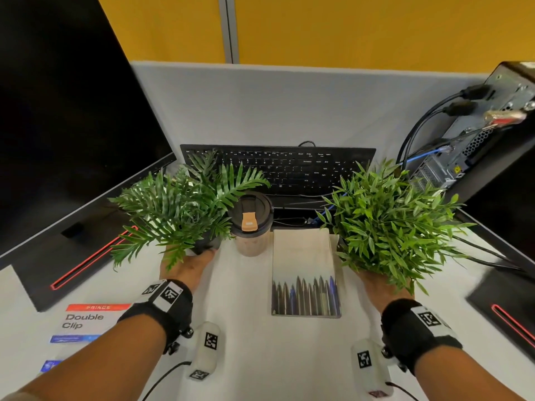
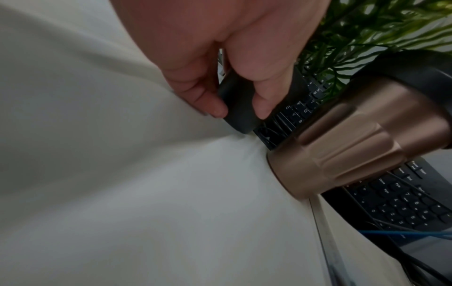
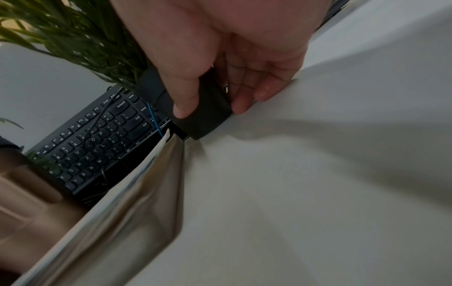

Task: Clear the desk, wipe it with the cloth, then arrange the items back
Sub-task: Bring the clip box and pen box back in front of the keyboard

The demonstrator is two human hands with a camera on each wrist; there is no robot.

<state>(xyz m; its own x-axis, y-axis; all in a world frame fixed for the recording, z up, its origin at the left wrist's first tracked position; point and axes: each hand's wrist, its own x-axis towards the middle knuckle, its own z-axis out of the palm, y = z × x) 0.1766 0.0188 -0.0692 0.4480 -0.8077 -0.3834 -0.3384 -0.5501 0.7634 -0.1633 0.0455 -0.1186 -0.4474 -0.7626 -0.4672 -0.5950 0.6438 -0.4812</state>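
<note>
Two artificial plants in black pots stand on the white desk (image 1: 260, 342). My left hand (image 1: 188, 264) grips the black pot (image 2: 238, 108) of the fern plant (image 1: 179, 206), thumb and fingers curled round its sides. My right hand (image 1: 379, 285) grips the black pot (image 3: 208, 116) of the bushy plant (image 1: 390, 218) the same way. Between the plants stand a brown cup with a black lid (image 1: 251, 224) and a pouch of pens (image 1: 305, 273), lying flat. No cloth shows in any view.
A black keyboard (image 1: 278, 169) lies behind the cup. One monitor (image 1: 66, 134) stands at the left, a computer tower (image 1: 486, 134) with cables at the right, and a monitor base (image 1: 503, 308) beside it. Double Clip boxes (image 1: 84, 322) lie front left.
</note>
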